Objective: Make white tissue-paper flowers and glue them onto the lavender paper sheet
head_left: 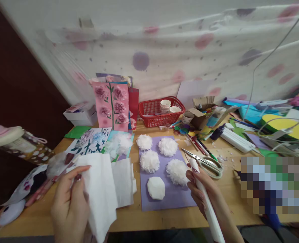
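My left hand [69,199] pinches a folded sheet of white tissue paper [100,192] between thumb and fingers, above the table's front left. In my right hand [214,189] is a long white stick-shaped thing [207,204], held upright at a tilt; I cannot make out its exact kind. Between the hands lies a purple sheet of card [149,204] bearing several white fluffy paper flowers [149,161] and a flat white many-sided piece [156,188]. More white tissue sheets [124,182] lie just behind the left hand's sheet. Scissors [198,157] rest beside the right hand.
A red basket [154,119] with paper cups [165,104] stands at the back. Left of it are a pink flower picture [111,118] and a white box [80,116]. A patterned bottle [20,145] stands far left. Markers [206,150], a dark small bottle [217,132] and cables lie right.
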Demonstrator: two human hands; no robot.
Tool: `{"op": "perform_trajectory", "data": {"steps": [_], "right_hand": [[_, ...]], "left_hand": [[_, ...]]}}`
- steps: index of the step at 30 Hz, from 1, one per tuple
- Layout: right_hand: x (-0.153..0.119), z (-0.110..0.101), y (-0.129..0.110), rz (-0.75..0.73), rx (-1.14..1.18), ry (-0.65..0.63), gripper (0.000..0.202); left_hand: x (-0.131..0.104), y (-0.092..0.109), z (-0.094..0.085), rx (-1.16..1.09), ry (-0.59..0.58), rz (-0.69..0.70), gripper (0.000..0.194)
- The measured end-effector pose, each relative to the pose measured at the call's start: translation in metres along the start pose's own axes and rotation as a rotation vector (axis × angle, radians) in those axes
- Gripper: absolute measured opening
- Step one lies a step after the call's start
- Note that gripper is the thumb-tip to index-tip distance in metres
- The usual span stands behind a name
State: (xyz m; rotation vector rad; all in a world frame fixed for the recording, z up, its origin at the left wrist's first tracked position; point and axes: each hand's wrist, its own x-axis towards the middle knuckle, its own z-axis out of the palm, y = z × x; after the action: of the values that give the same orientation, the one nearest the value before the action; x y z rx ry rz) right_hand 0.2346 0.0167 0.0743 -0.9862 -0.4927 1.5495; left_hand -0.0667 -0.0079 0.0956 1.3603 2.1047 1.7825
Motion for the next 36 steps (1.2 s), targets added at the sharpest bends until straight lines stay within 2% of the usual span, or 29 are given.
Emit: {"op": "perform_trajectory", "data": {"steps": [2, 4, 8, 12, 15, 18, 21, 24, 27, 30, 36], "right_hand": [[0.003, -0.002, 0.001, 0.036, 0.057, -0.019, 0.041], [0.010, -0.009, 0.004, 0.081, 0.079, -0.061, 0.047], [0.022, -0.016, 0.013, 0.099, -0.016, -0.128, 0.059], [0.037, -0.002, -0.001, -0.145, -0.383, -0.090, 0.044], [0.071, 0.020, -0.027, -0.359, -0.570, -0.101, 0.034], [0.124, 0.047, -0.044, -0.522, -0.712, -0.170, 0.031], [0.176, 0.080, -0.039, -0.568, -0.893, -0.283, 0.030], [0.213, 0.117, -0.023, -0.583, -1.105, -0.357, 0.030], [0.236, 0.152, -0.013, -0.627, -1.306, -0.353, 0.032], [0.249, 0.181, -0.016, -0.668, -1.491, -0.318, 0.034], [0.257, 0.215, -0.024, -0.639, -1.801, -0.252, 0.034]], "left_hand": [[0.002, -0.013, 0.004, -0.107, -0.068, -0.198, 0.015], [0.004, -0.027, 0.011, -0.147, -0.161, -0.318, 0.022], [0.004, -0.054, 0.029, -0.105, -0.294, -0.331, 0.028], [-0.003, -0.074, 0.039, -0.069, -0.375, -0.315, 0.033], [-0.008, -0.085, 0.040, -0.055, -0.410, -0.299, 0.034], [-0.013, -0.096, 0.040, -0.054, -0.433, -0.282, 0.034], [-0.017, -0.107, 0.043, -0.043, -0.447, -0.250, 0.033], [-0.021, -0.119, 0.046, -0.021, -0.454, -0.205, 0.031], [-0.024, -0.130, 0.047, -0.009, -0.478, -0.173, 0.030], [-0.024, -0.138, 0.046, 0.001, -0.494, -0.142, 0.028], [-0.026, -0.139, 0.049, -0.006, -0.437, -0.082, 0.025]]}}
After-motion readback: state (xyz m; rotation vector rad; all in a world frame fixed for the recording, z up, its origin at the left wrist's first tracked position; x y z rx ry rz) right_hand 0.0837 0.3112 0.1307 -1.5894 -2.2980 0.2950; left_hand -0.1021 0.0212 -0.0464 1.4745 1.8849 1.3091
